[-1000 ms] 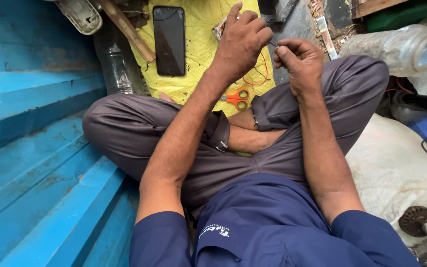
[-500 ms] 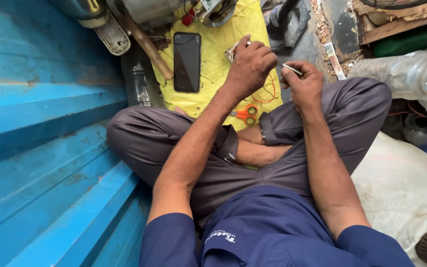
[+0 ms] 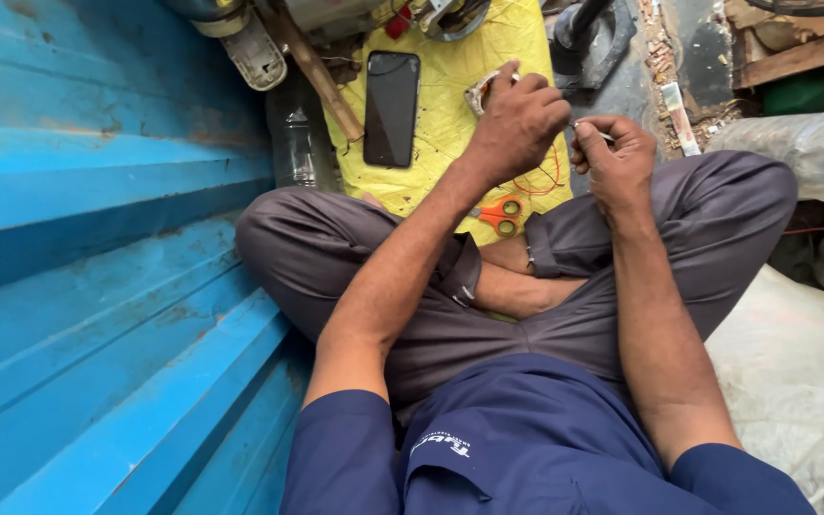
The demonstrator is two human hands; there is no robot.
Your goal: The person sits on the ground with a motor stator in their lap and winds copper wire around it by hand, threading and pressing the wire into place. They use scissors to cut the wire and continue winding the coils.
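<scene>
I sit cross-legged in grey trousers on the floor. My left hand (image 3: 517, 124) is closed around a small whitish part (image 3: 482, 92) held over a yellow cloth (image 3: 445, 86). My right hand (image 3: 617, 162) pinches a thin light-coloured piece (image 3: 591, 132) between thumb and fingers, right beside the left hand. Thin red wire (image 3: 541, 181) loops on the cloth under the hands. Orange-handled scissors (image 3: 500, 215) lie on the cloth between my knees. A black phone (image 3: 391, 107) lies face up on the cloth, left of my left hand.
A blue corrugated metal wall (image 3: 97, 286) fills the left side. A clear bottle (image 3: 293, 143) stands by it, with a wooden stick (image 3: 321, 81) leaning across. Metal parts and a cable lie at the top. White sacking (image 3: 793, 372) and clear plastic (image 3: 803, 143) are on the right.
The view has tilted and shifted, so hands sit lower and more right in frame. Both hands stay together over the yellow cloth, still working the small pieces.
</scene>
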